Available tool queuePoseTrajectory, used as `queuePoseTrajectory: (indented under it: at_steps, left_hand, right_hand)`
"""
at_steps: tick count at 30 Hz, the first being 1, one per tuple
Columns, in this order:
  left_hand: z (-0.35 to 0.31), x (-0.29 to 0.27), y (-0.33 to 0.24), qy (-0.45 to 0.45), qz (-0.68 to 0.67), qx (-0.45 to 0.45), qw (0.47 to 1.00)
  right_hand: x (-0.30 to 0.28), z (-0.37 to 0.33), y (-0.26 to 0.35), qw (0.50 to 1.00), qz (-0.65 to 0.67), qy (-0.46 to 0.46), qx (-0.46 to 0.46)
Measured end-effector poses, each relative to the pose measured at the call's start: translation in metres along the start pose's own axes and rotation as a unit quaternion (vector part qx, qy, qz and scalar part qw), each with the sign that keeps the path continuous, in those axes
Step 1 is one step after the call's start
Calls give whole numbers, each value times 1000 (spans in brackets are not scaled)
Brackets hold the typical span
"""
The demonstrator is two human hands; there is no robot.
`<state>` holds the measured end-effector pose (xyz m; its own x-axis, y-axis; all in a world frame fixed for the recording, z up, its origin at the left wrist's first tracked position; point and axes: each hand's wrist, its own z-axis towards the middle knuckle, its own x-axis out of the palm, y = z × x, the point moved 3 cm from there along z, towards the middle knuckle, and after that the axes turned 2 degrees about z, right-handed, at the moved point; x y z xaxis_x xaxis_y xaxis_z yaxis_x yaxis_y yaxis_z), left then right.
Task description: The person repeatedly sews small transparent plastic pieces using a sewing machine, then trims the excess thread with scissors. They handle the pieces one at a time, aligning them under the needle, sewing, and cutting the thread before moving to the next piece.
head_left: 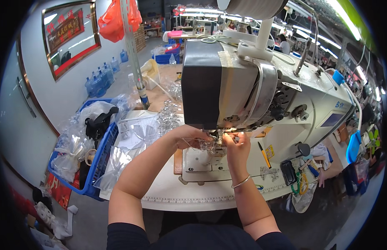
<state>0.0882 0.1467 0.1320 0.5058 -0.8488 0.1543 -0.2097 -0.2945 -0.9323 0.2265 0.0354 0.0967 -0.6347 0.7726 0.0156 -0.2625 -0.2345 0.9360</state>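
A large white-and-black sewing machine (204, 79) stands in front of me, its needle area lit by a small lamp. My left hand (189, 137) reaches in from the left of the needle, fingers closed on a clear, shiny plastic piece (207, 146) with thin strips trailing off it. My right hand (238, 143), with a bangle on its wrist, is at the right of the needle, thumb and fingers pinched together. What the right fingertips hold is too small to make out. The machine's head partly hides the left fingertips. Below them lies the metal needle plate (195, 163).
A pile of similar clear pieces (168, 116) and a white sheet (137, 131) lie left of the machine. A blue basket (91, 185) of plastic bags stands farther left. On the right are an orange pen (264, 155), a black case (288, 172) and green-handled scissors (297, 183).
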Motion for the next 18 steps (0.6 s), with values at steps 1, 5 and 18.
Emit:
queuePoseTrajectory:
  at_steps: [1,5,18]
  left_hand:
    - [1,0,0,-5,-6,-2,1000]
    - [3,-2,2,-21,-36,-26,999]
    - [3,-1,9,-20,-65,6,998]
  right_hand:
    - [3,3,-5,998,63,4,29]
    - [5,5,6,986,150,40,59]
    - [5,8,3,959,231,58,156]
